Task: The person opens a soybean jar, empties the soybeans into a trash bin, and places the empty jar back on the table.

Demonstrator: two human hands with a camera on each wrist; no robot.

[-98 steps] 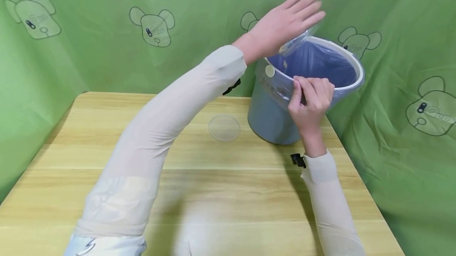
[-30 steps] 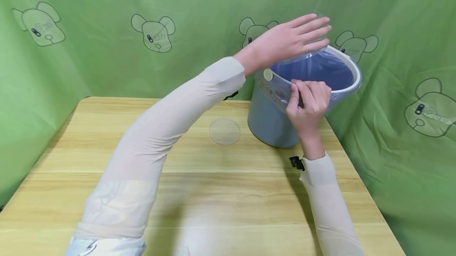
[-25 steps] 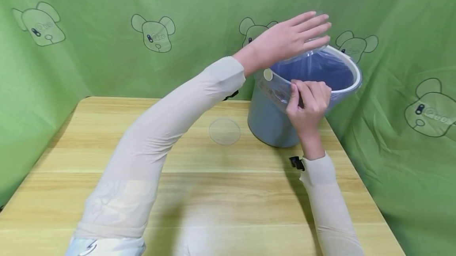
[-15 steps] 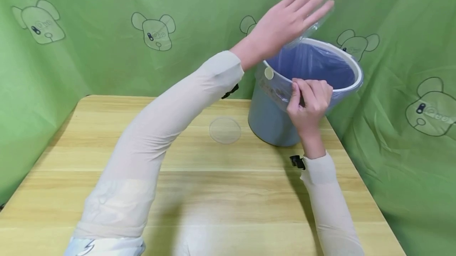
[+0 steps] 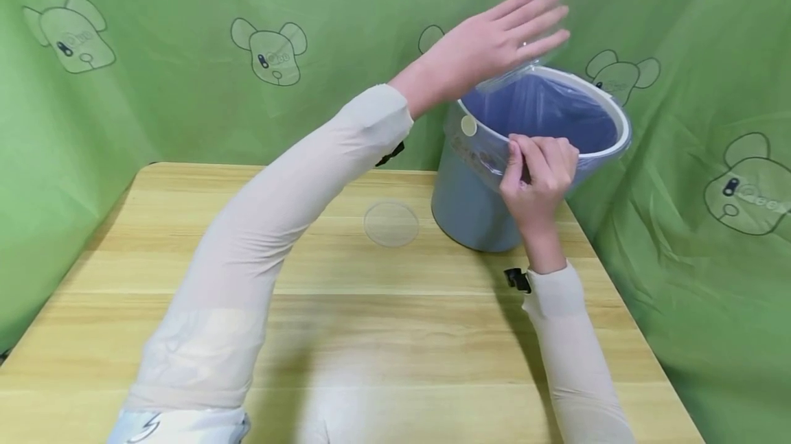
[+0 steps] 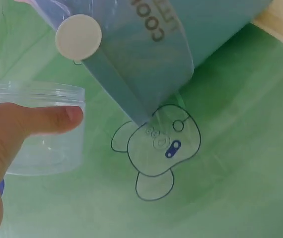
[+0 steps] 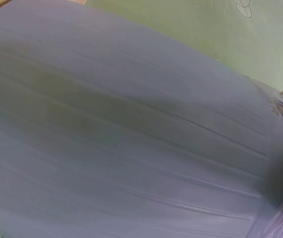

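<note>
Above the bucket's mouth, the left hand (image 5: 494, 42) has its fingers stretched nearly straight, and under the palm it holds a clear plastic jar (image 5: 536, 58), tipped over the opening. Only the left wrist view shows the grip: the thumb (image 6: 42, 119) presses on the wall of the jar (image 6: 44, 131) just below its threaded rim. It also shows a round cream cap (image 6: 78, 37) on the side of the bucket (image 6: 146, 64) and printed letters there.

The right hand (image 5: 539, 169) has its fingers curled and pinches the near rim of the blue bucket (image 5: 469, 204) together with the plastic liner (image 5: 544, 111) folded over it. The right wrist view gives only the ribbed blue wall (image 7: 131, 139) very close.

On the wooden table (image 5: 346, 334), left of the bucket, lies 1 clear round lid (image 5: 391, 223). Green cloth with bear drawings (image 5: 185, 87) hangs behind.

Compared with 0.5 s ago, the left hand is lower and flatter, and the jar is closer to the rim; the right hand has not moved.
</note>
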